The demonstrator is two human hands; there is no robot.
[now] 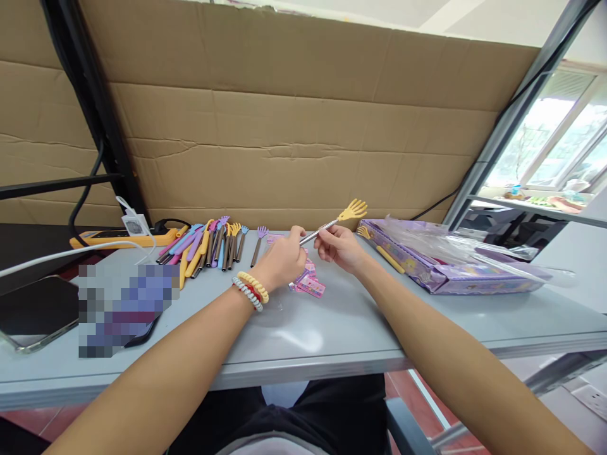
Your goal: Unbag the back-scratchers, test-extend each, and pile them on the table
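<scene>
Both hands grip a back scratcher [352, 210] with a yellow hand-shaped head and a silver metal rod, tilted up to the right above the table. My left hand [283, 258] is closed around its lower end, which the fingers hide. On the rod below the yellow head, my right hand [340, 247] pinches with thumb and fingers. Small pink printed cards [310, 285] lie on the table under the hands. Left of them rests a purple back scratcher [259, 245], near a pile of colourful scratchers and handles [202, 246].
At right stands a purple box [439, 278] with clear plastic bags [441, 240] on top; a yellow scratcher [389, 258] lies beside it. A phone [38, 313], a yellow power strip [109, 237] and a white cable occupy the left. Cardboard [284, 114] walls the back.
</scene>
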